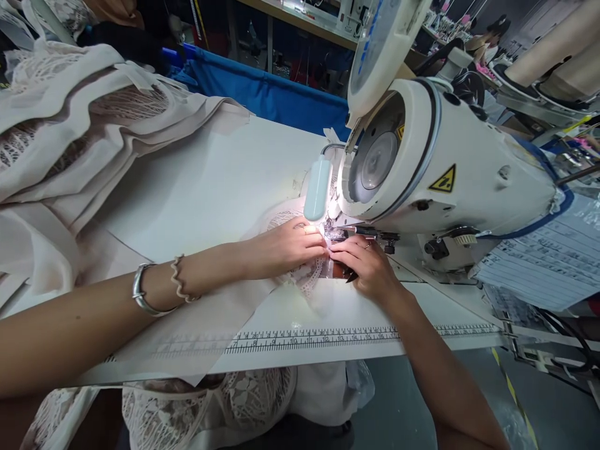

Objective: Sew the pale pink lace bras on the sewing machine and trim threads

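Observation:
At the sewing machine (389, 156), my left hand (293, 247) pinches a pale pink lace piece (307, 278) close to the lit presser foot (330, 231). The fingertips of my right hand (368, 262) meet it from the other side, closed at the fabric's edge beside the foot. Beneath the right fingers a dark pointed thing (350, 275) sticks out; its kind cannot be made out. Sheer pale fabric (234, 312) trails from the lace under my left forearm toward the table's front edge. The fingers hide most of the stitching spot.
A heap of pale lace garments (94, 119) covers the table's left side. A small lamp (317, 187) hangs by the needle. A printed ruler (290, 340) runs along the front edge. Lace cups (210, 406) lie below it. Behind stands a blue cloth bin (262, 87); a person (490, 47) sits far back.

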Available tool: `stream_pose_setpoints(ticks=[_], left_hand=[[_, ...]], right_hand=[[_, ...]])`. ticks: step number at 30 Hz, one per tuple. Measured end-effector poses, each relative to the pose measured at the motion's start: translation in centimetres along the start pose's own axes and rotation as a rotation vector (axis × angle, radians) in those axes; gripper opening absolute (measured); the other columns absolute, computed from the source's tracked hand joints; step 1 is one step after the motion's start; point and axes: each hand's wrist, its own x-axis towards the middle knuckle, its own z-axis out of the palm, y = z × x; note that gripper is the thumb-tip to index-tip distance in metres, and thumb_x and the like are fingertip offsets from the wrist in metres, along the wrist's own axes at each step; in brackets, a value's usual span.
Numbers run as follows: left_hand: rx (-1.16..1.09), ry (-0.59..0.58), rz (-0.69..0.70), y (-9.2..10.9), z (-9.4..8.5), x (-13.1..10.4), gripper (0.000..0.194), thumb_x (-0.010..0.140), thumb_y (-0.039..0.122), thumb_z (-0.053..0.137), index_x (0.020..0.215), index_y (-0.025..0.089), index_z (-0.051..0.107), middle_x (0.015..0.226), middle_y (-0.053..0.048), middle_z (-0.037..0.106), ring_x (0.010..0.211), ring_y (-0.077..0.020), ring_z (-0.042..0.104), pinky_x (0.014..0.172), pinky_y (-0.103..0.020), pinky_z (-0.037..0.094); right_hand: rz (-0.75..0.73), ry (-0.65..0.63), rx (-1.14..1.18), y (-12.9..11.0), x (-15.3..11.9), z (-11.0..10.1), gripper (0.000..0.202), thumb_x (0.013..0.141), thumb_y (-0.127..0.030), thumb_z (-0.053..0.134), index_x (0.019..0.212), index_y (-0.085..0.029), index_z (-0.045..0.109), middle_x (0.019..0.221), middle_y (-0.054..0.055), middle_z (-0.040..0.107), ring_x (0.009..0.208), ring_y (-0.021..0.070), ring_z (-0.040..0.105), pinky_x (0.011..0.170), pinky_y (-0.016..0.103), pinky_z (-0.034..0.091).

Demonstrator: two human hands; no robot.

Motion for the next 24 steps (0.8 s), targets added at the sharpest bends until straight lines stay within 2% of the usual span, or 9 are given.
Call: stream_pose_setpoints(ticks=[4,6,10,13,16,18,20,22,24], left_hand=[[0.082,-0.05,0.057,-0.1,-0.3,0.0,0.034,0.107,0.016,0.034,0.11,0.016,0.068,0.115,-0.013,0.07,0.105,-0.0248,0.06,0.085,-0.037,0.042],[0.074,-0.061,0.068,0.1,-0.5,0.1,0.034,0.107,0.013,0.033,0.107,0.015,0.068,0.115,-0.013,0.07,0.106,-0.0245,0.06,0.086,-0.037,0.043],[0.05,-0.074,0.061,0.6,-0.8,0.4,0.031,0.105,0.01,0.034,0.104,0.013,0.065,0.099,-0.012,0.069,0.082,-0.0202,0.058,0.073,-0.035,0.043],[0.019,-0.077,0.039,0.7,-0.7,0.4,0.03,0.105,0.012,0.036,0.094,0.015,0.064,0.09,-0.01,0.067,0.071,-0.0184,0.054,0.066,-0.034,0.041],[-0.07,-0.1,0.027,0.6,-0.3,0.2,0.027,0.104,0.011,0.038,0.097,0.015,0.064,0.1,-0.011,0.07,0.085,-0.0196,0.061,0.076,-0.034,0.047],[-0.076,-0.066,0.027,0.6,-0.1,0.0,0.026,0.104,0.012,0.038,0.107,0.014,0.064,0.114,-0.013,0.07,0.102,-0.022,0.063,0.088,-0.036,0.049],[-0.027,-0.035,0.03,0.7,-0.1,-0.1,0.027,0.105,0.012,0.038,0.115,0.014,0.063,0.119,-0.014,0.07,0.108,-0.023,0.062,0.091,-0.037,0.049],[0.05,-0.058,0.02,0.9,-0.3,-0.2,0.026,0.104,0.013,0.04,0.111,0.015,0.065,0.108,-0.012,0.071,0.096,-0.022,0.064,0.082,-0.036,0.048],[0.128,-0.114,-0.001,1.1,-0.6,-0.2,0.024,0.102,0.014,0.043,0.098,0.015,0.066,0.092,-0.01,0.069,0.079,-0.0198,0.06,0.071,-0.034,0.044]], right_hand=[[0.016,-0.012,0.026,0.1,-0.1,0.0,0.035,0.091,0.002,0.045,0.103,-0.02,0.07,0.108,0.006,0.078,0.1,0.0223,0.068,0.08,0.038,0.055],[0.019,-0.015,0.024,0.1,0.0,0.0,0.036,0.091,0.002,0.045,0.104,-0.02,0.07,0.109,0.006,0.077,0.1,0.0222,0.068,0.081,0.038,0.056],[0.015,-0.024,-0.006,-0.1,0.1,-0.3,0.04,0.091,0.004,0.043,0.111,-0.019,0.069,0.105,0.006,0.078,0.096,0.0217,0.067,0.081,0.037,0.055],[0.017,-0.028,0.014,-0.2,0.2,-0.4,0.037,0.091,0.004,0.046,0.104,-0.02,0.07,0.102,0.005,0.078,0.094,0.0208,0.067,0.081,0.037,0.055],[0.02,-0.021,0.056,-0.2,0.1,-0.4,0.029,0.091,0.001,0.05,0.097,-0.02,0.069,0.103,0.006,0.078,0.096,0.0212,0.067,0.083,0.037,0.055],[0.022,-0.01,0.065,-0.1,0.1,-0.4,0.028,0.092,0.0,0.05,0.098,-0.02,0.069,0.104,0.007,0.078,0.098,0.0219,0.068,0.085,0.038,0.055],[0.021,0.0,0.073,-0.1,0.1,-0.3,0.031,0.092,0.001,0.047,0.103,-0.018,0.069,0.103,0.008,0.077,0.098,0.0224,0.068,0.086,0.038,0.055],[0.021,-0.002,0.077,-0.1,0.1,-0.3,0.037,0.09,0.003,0.044,0.108,-0.018,0.069,0.102,0.008,0.077,0.097,0.0224,0.068,0.085,0.038,0.056],[0.017,-0.012,0.069,-0.2,0.2,-0.3,0.039,0.09,0.003,0.044,0.109,-0.019,0.071,0.102,0.007,0.078,0.096,0.0225,0.068,0.084,0.038,0.056]])
